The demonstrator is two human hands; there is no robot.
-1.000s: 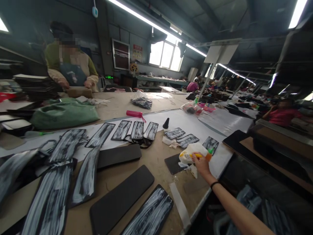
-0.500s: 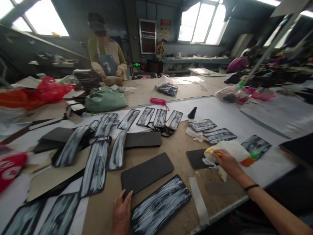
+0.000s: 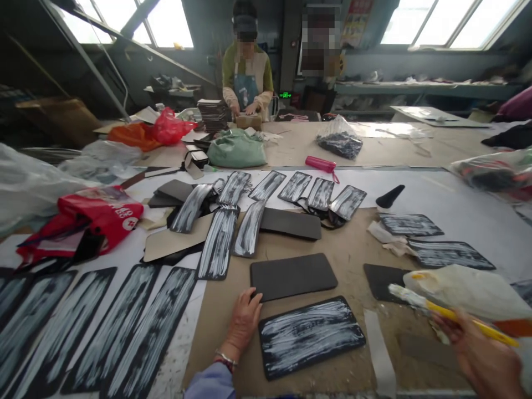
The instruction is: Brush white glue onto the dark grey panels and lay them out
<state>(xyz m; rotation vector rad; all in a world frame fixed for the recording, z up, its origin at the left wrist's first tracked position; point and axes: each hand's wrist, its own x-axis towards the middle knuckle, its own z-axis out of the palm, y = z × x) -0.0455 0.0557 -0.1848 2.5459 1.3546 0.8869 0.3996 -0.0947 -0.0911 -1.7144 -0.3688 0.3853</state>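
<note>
My right hand [image 3: 484, 352] is closed round the yellow handle of a brush [image 3: 446, 311]. White paste coats the bristles, which point left in front of a pale plastic container [image 3: 469, 288]. My left hand [image 3: 243, 318] has its fingers closed at the lower left corner of a plain black panel [image 3: 293, 275] lying flat. Just below that lies a black panel streaked with white paste [image 3: 311, 338], apart from both hands. Another plain dark panel [image 3: 382, 281] sits partly behind the bristles. The container hides what is behind it.
Several paste-streaked strips [image 3: 218, 241] lie at the left and centre. A red bag [image 3: 102, 221], a green cloth bundle [image 3: 236, 148], a pink bottle [image 3: 320, 163] and a black cone [image 3: 390, 197] stand around them. Across the table a person [image 3: 247, 83] handles a block.
The view has turned left. My right hand has drawn the brush away from the container, so its pasted bristles now show. My left hand stays at the plain panel's corner.
</note>
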